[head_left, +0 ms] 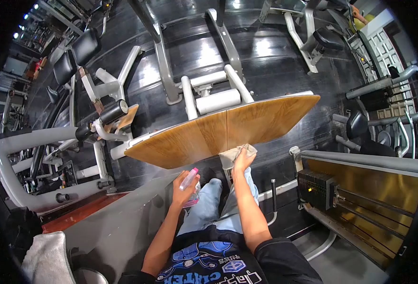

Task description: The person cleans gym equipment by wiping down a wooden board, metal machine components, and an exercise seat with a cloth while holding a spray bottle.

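Your left hand (179,188), just below the frame's centre, has its fingers wrapped around the upper part of a pink-and-clear spray bottle (188,181). It looks light and slightly squeezable; smooth plastic may turn slippery when wet, so the narrow neck is the surest hold. Your right hand (242,162), near the middle of the frame, has its fingers closed on a bunched pale cloth (227,158) at the wooden panel's (265,120) lower edge. The cloth should be soft and limp, best gathered into a pad. The panel looks stiff and heavy; press it flat-handed.
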Demonstrator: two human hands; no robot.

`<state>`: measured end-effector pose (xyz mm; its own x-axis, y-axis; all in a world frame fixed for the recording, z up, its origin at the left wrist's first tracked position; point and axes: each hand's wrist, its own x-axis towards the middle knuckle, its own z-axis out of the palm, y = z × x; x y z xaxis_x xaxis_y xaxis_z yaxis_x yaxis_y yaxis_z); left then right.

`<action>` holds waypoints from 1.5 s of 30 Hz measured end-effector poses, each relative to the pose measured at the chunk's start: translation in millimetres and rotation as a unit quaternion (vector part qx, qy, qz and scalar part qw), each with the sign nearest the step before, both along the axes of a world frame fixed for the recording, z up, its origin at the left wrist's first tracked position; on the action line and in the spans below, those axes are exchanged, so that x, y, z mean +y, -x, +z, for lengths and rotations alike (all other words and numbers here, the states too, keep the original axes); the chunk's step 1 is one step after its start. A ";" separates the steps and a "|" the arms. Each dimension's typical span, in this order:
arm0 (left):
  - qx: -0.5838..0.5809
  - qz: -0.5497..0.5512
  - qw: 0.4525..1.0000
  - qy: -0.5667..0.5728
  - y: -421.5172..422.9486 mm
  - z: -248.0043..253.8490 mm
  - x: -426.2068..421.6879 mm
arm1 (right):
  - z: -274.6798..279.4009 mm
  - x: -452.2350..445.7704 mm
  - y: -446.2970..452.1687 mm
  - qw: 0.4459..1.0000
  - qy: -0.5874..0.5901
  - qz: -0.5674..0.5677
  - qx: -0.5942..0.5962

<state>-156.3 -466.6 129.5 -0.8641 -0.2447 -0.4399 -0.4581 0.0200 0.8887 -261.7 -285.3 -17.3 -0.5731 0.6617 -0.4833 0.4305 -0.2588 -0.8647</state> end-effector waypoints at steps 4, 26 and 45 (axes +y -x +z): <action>0.007 -0.001 1.000 -0.005 -4.3 -2.7 3.7 | 3.5 -25.2 -19.6 0.994 -0.103 0.026 0.006; 0.034 0.019 0.999 0.026 -18.5 4.6 6.0 | 16.4 -71.8 -38.3 0.998 -0.035 0.011 0.048; 0.006 0.181 0.979 0.093 -40.4 2.3 -4.5 | 44.3 -115.3 -65.4 0.958 -0.138 0.224 0.109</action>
<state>-116.0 -471.1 131.8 -0.7104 -0.6114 -0.3486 -0.4541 0.0197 0.8908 -196.3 -400.6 27.0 -0.8976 0.4103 -0.1608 0.2453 0.1620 -0.9558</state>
